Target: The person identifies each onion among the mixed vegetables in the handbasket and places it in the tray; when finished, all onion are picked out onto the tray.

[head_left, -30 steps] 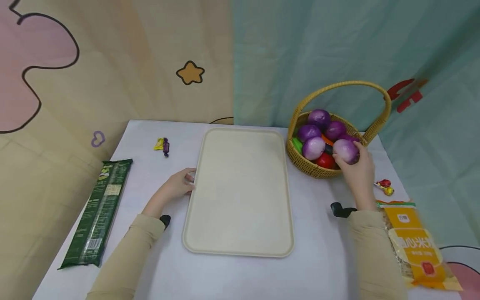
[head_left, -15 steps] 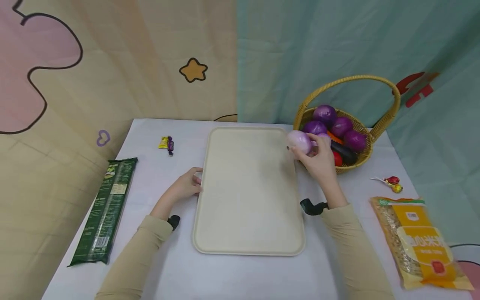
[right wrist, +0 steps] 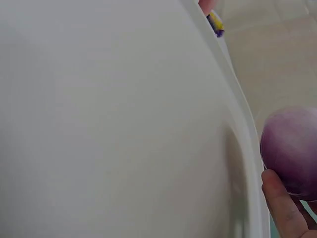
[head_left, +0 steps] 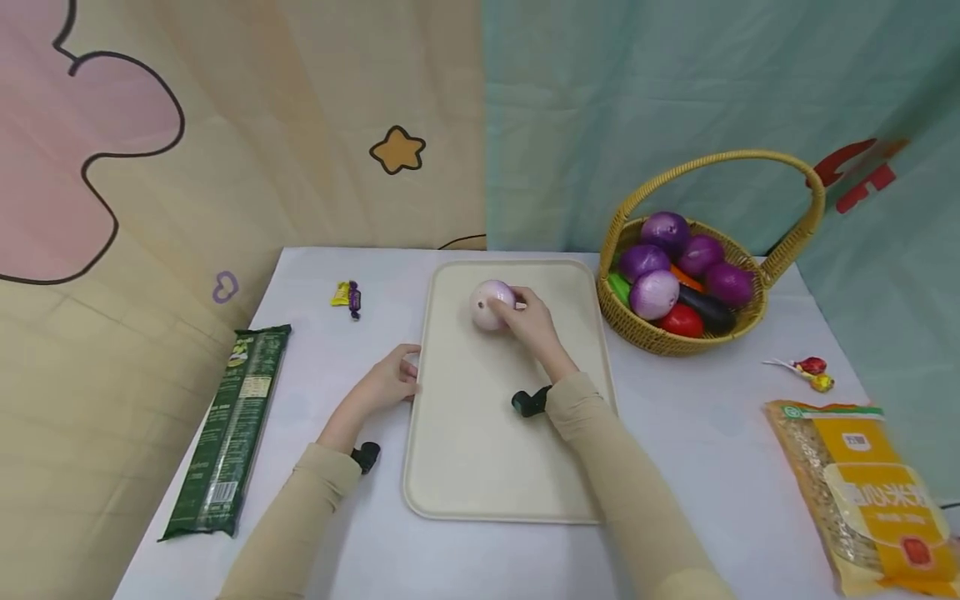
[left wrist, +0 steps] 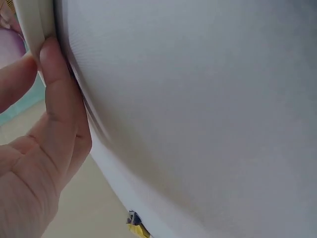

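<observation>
My right hand (head_left: 531, 323) holds a pale purple onion (head_left: 489, 305) between thumb and fingers, over the far part of a cream rectangular tray (head_left: 480, 467). In the right wrist view the onion (right wrist: 292, 148) sits at the right edge, with fingertips (right wrist: 278, 196) against its underside. At the tray's left edge is my left hand (head_left: 384, 385), fingers bent. Up close in the left wrist view, its thumb and fingertips meet at the tray rim (left wrist: 35, 22), gripping it.
A wicker basket (head_left: 637, 332) of onions, an eggplant (head_left: 705, 308) and other vegetables stands back right. Lollipops (head_left: 813, 373) and a yellow grain bag (head_left: 862, 496) lie right. Left are wrapped candies (head_left: 348, 298) and a long green packet (head_left: 228, 433).
My right hand has lifted the onion from the basket and carried it left over the tray. The left hand stays at the tray's edge; the head view has shifted slightly.
</observation>
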